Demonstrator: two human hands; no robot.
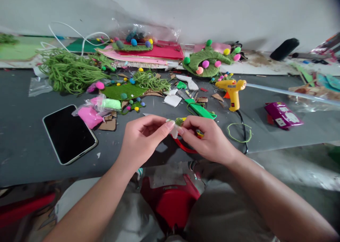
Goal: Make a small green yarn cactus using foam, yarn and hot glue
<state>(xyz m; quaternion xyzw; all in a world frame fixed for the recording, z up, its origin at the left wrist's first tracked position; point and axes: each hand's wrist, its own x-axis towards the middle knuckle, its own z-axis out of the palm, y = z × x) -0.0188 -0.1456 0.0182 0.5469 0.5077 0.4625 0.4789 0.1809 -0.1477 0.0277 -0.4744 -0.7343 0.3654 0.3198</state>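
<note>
Both our left hand (142,137) and right hand (208,137) pinch a small piece (174,131) between them, white below and green above (one part or two, we cannot tell); beyond, a yellow glue gun (231,86) rests on the bench (23,146).

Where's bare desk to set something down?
Tabletop left of the tablet; also between the yellow glue gun and purple packet, nearer than the translucent stick. Crowded: beyond the left hand and right hand, with white scraps, a green notebook and, further left, a green yarn heap.
</note>
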